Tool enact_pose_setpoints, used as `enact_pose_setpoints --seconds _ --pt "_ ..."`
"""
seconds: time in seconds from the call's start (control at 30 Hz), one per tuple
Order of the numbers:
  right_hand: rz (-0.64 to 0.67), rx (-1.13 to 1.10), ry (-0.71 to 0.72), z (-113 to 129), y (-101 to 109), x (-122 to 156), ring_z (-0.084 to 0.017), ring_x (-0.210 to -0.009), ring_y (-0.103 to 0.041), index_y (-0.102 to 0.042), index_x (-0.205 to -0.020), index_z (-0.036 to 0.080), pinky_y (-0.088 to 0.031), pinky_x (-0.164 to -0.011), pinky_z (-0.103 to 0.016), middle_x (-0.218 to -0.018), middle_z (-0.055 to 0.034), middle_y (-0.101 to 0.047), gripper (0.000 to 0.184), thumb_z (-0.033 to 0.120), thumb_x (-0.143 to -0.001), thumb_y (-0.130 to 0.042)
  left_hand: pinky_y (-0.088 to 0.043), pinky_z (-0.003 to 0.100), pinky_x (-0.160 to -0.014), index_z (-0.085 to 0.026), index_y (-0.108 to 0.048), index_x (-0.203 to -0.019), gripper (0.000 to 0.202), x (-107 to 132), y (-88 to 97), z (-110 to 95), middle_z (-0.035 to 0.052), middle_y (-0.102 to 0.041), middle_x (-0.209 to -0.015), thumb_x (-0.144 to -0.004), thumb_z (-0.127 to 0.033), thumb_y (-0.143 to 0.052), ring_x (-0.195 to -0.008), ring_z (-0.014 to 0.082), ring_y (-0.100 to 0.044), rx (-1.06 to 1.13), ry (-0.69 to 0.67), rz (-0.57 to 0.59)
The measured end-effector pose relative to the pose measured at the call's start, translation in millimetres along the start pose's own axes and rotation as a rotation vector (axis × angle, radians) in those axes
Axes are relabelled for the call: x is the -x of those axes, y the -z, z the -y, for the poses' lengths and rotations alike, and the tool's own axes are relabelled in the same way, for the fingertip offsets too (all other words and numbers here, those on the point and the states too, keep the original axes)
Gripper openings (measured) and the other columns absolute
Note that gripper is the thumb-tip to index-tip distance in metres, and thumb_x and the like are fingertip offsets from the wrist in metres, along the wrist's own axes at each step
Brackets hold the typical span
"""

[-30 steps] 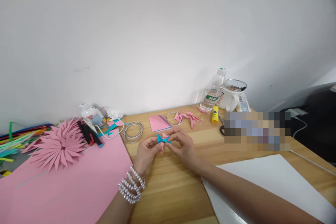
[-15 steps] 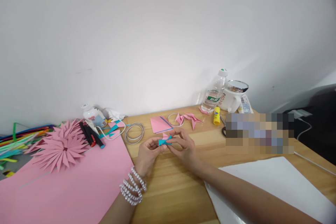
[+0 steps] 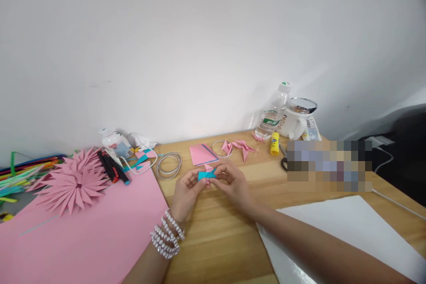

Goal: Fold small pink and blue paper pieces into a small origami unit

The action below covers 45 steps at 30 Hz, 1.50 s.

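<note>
A left hand [image 3: 187, 190] and right hand [image 3: 234, 184], each grip closed in a fingertip pinch, hold a small blue-and-pink folded paper [image 3: 205, 176] between them over the bench [image 3: 216, 239], apparently mid-fold, the next move calling for steadied edges and a firm crease.

matt folded paper [image 3: 206, 175]; smooth wooden table [image 3: 219, 239]; clear plastic bottle [image 3: 269, 120] (rather glossy); shiny, pearly bracelet [image 3: 166, 254]

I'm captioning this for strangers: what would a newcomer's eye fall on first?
Probably the spiky pink paper cluster, partly over the pink sheet at left. Near the centre, the small blue-and-pink folded paper, held between left hand and right hand, draws the eye next, with pearly beads around the left wrist.
</note>
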State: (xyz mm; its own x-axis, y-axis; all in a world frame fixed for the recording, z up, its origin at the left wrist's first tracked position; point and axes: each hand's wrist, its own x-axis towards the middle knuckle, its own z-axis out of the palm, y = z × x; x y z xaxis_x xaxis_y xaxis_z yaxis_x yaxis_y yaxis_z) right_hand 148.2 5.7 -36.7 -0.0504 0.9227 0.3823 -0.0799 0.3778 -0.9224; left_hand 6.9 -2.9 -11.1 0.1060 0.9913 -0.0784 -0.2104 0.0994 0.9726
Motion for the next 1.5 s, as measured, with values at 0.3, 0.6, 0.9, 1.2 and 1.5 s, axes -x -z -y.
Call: enact_pose_setpoints --seconds 0.3,0.6,0.9,1.2,1.5 --pt "-0.017 -0.113 -0.206 -1.2 1.7 -3.4 -0.012 -0.057 -0.056 -0.052 -0.076 0.019 -0.047 -0.056 -0.025 -0.065 0.0012 -0.057 0.02 0.029 -0.067 -0.066 -0.049 0.03 -0.072 -0.012 -0.062 -0.092 0.037 1.5 -4.2 0.5 0.0075 -0.068 -0.085 -0.058 -0.021 -0.073 -0.073 0.016 -0.062 0.045 0.08 -0.018" --pt "0.068 -0.062 -0.195 0.6 4.4 -5.9 -0.011 -0.062 -0.053 -0.061 -0.093 0.02 -0.043 -0.058 -0.023 -0.073 0.0003 -0.059 0.025 0.028 -0.07 -0.062 -0.049 0.034 -0.076 -0.012 -0.066 -0.084 0.024 1.3 -1.9 -1.3 0.0081 -0.068 -0.084 -0.064 -0.024 -0.069 -0.077 0.0187 -0.062 0.067 0.081 0.049" --pt "0.083 -0.089 -0.233 0.3 4.4 -6.2 -0.011 -0.059 -0.052 -0.061 -0.079 0.017 -0.042 -0.057 -0.023 -0.066 0.0008 -0.058 0.017 0.03 -0.069 -0.063 -0.047 0.026 -0.064 -0.012 -0.067 -0.077 0.019 0.9 -1.2 -2.3 0.0062 -0.066 -0.071 -0.066 -0.027 -0.067 -0.067 0.0149 -0.059 0.006 0.085 0.039" --pt "0.145 -0.181 -0.29 2.2 3.3 -6.7 -0.008 -0.055 -0.05 -0.059 -0.081 0.017 -0.04 -0.054 -0.021 -0.064 0.0032 -0.056 0.017 0.028 -0.069 -0.063 -0.048 0.029 -0.065 -0.01 -0.067 -0.077 0.022 0.3 0.6 -2.8 0.0085 -0.068 -0.071 -0.061 -0.024 -0.07 -0.067 0.0172 -0.061 0.043 0.125 0.062" --pt "0.205 -0.224 -0.266 -2.4 2.1 -4.9 -0.01 -0.056 -0.053 -0.049 -0.086 0.019 -0.044 -0.054 -0.023 -0.065 0.0031 -0.055 0.018 0.03 -0.075 -0.057 -0.05 0.027 -0.058 -0.009 -0.067 -0.07 0.019 0.1 2.2 -9.7 0.0078 -0.068 -0.066 -0.058 -0.022 -0.072 -0.06 0.0156 -0.061 0.031 0.151 0.045"
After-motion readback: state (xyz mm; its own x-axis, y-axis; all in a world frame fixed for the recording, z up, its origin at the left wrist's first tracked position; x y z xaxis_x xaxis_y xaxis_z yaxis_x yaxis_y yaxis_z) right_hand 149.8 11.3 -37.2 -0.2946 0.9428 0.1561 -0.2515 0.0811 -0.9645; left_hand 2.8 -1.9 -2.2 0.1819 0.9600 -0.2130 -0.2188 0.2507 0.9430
